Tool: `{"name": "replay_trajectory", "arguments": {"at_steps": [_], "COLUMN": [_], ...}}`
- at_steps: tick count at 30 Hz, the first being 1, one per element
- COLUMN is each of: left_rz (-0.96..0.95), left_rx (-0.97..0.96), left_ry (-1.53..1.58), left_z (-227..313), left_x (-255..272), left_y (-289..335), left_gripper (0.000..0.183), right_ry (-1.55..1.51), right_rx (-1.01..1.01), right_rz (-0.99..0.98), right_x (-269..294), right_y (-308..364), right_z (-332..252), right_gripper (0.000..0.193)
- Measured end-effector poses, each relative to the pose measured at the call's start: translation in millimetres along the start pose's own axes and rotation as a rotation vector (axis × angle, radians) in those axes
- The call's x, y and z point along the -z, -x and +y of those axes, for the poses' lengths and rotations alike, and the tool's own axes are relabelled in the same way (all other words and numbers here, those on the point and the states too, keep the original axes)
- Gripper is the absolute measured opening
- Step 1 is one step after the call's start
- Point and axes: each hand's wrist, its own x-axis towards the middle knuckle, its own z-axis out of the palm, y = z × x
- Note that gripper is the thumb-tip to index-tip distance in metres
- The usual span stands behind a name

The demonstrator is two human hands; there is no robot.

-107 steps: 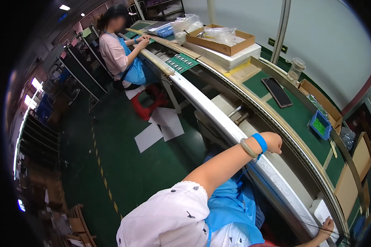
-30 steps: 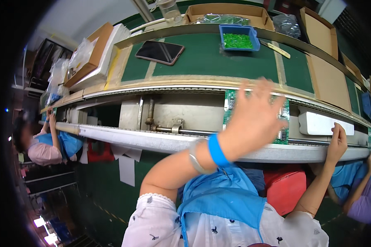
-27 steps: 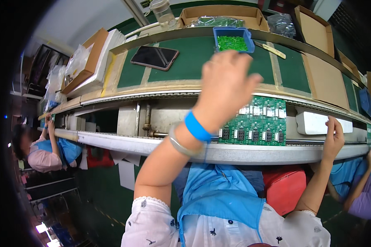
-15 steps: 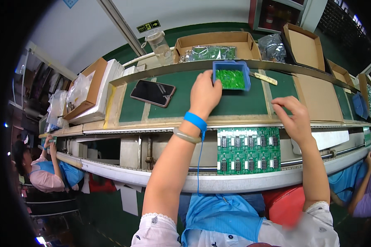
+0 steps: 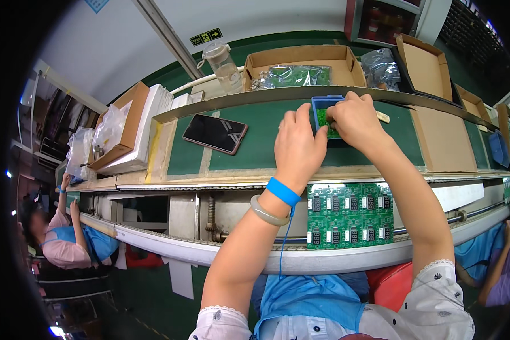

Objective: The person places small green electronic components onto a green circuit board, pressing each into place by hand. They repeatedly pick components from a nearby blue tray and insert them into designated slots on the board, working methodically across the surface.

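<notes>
A small blue bin [image 5: 327, 100] holding small green parts [image 5: 323, 116] stands at the far side of the green bench top. My left hand [image 5: 300, 147] is at its near left corner, thumb at the near edge and fingers along the left wall, gripping it. From the right, my right hand [image 5: 357, 119] reaches over the bin. Its fingers are bent together at the green parts; what they pinch is hidden. Nearer to me, a panel of green circuit boards [image 5: 350, 216] with several black digit displays lies across the conveyor rails.
A phone [image 5: 215, 134] lies left on the bench, and a cutter knife [image 5: 383, 117] shows partly behind my right hand. Cardboard [image 5: 443, 139] lies at right. Behind the ledge are a plastic jug [image 5: 224, 67] and a carton [image 5: 345, 62] with bagged boards. Co-workers sit at both sides.
My right hand has moved left and away from me, from above the bench to the bin. My left hand stays at the bin, which appears shifted slightly right.
</notes>
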Motion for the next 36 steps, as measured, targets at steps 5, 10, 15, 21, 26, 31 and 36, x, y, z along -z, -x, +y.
{"name": "replay_trajectory", "arguments": {"at_steps": [5, 10, 15, 21, 26, 31, 36], "left_rz": [0.022, 0.078, -0.060, -0.267, -0.137, -0.015, 0.105], "left_rx": [-0.089, -0.238, -0.303, -0.312, -0.354, -0.366, -0.370], "left_ry": [-0.035, -0.123, -0.404, -0.633, -0.688, -0.630, -0.502], "left_z": [-4, 2, 3, 17, 2, -12, -17], "left_x": [2, -6, -17, -24, -41, -45, -51], "left_y": [0, -6, -29, -52, -45, -46, -49], "left_gripper": [0.037, 0.024, 0.018, 0.021, 0.012, 0.007, 0.005], "right_ry": [-0.166, -0.310, -0.586, -0.959, -1.121, -1.194, -1.344], "right_rx": [-0.008, -0.013, -0.135, -0.269, -0.311, -0.354, -0.370], "right_rz": [0.126, 0.294, 0.413, 0.296, 0.277, 0.260, 0.229], "right_x": [-8, -11, 3, 25, 28, 21, 15], "right_y": [11, 20, 40, 84, 112, 121, 122], "right_z": [4, 17, 24, 30, 26, 25, 23], "right_gripper": [0.010, 0.013, 0.016, 0.019, 0.020, 0.020, 0.022]}}
